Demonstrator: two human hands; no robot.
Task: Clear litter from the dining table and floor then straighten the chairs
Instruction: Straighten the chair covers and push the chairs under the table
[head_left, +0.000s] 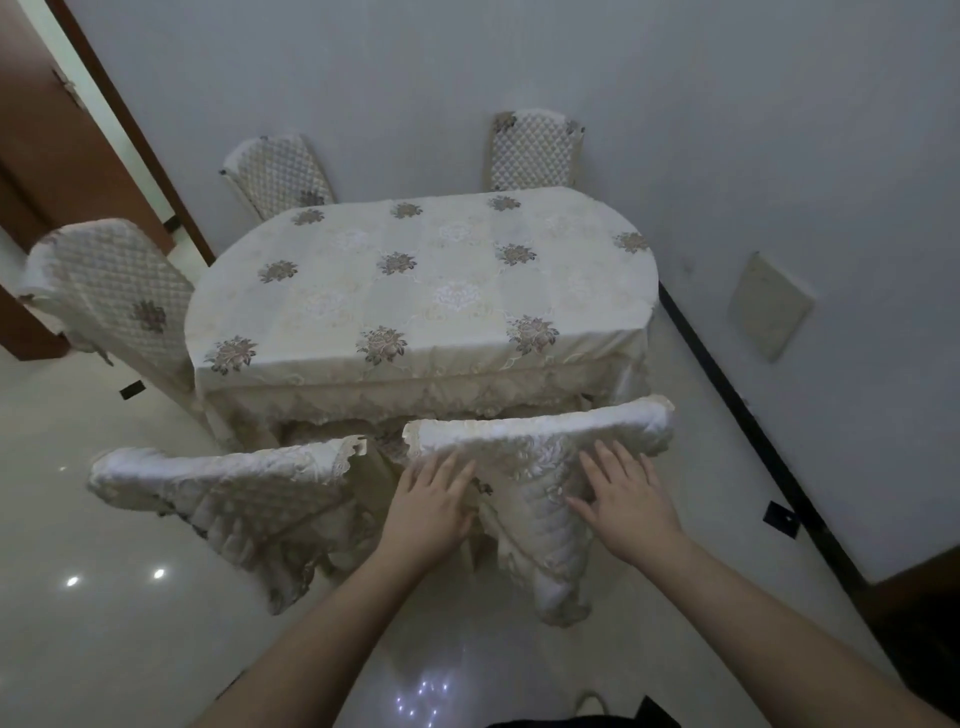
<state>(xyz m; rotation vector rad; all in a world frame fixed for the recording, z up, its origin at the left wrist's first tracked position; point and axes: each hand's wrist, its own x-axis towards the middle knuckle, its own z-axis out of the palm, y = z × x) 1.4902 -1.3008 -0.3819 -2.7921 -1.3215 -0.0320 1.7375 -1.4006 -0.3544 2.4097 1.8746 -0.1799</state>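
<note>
The oval dining table (426, 291) wears a cream floral cloth with no litter on it that I can see. Right in front of me a chair with a quilted cream cover (535, 441) stands pushed against the table's near side. My left hand (434, 506) lies flat on the left part of its backrest, fingers spread. My right hand (621, 506) lies flat on the right part, fingers apart too. Neither hand closes around the backrest. A second covered chair (228, 478) stands just left of it, angled.
A third covered chair (114, 291) stands at the table's left end and two more, chair (280, 174) and chair (535, 148), at the far side by the wall. A brown door (62, 145) is at left. The glossy white floor (104, 597) reflects lights. Dark skirting (727, 384) runs along the right wall.
</note>
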